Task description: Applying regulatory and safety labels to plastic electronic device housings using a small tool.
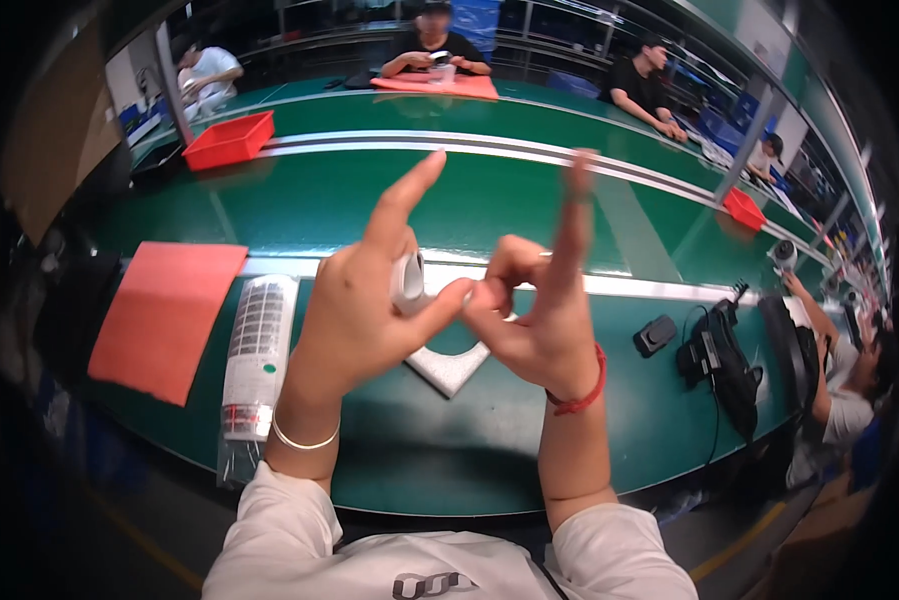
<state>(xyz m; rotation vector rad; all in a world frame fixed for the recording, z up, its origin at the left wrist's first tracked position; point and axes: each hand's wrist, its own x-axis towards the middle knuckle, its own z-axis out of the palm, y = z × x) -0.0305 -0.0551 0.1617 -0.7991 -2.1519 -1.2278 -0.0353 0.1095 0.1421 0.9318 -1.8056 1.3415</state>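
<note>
My left hand [369, 300] holds a small white roll of tape [407, 283] between thumb and palm, with the index finger pointing up. My right hand [539, 305] meets it at the fingertips, pinching at the roll's edge, its index finger also raised. Both hands hover above a green table [389, 470]. Under them lies a flat white angled piece [449, 367]. I wear a silver bangle on the left wrist and a red cord on the right.
A clear bag of stacked white parts [254, 350] lies left of my hands, beside a red mat [164, 315]. A small black device [655, 335] and black cabled gear [719, 360] sit to the right. Red bins [227, 140] and other people stand along the far table.
</note>
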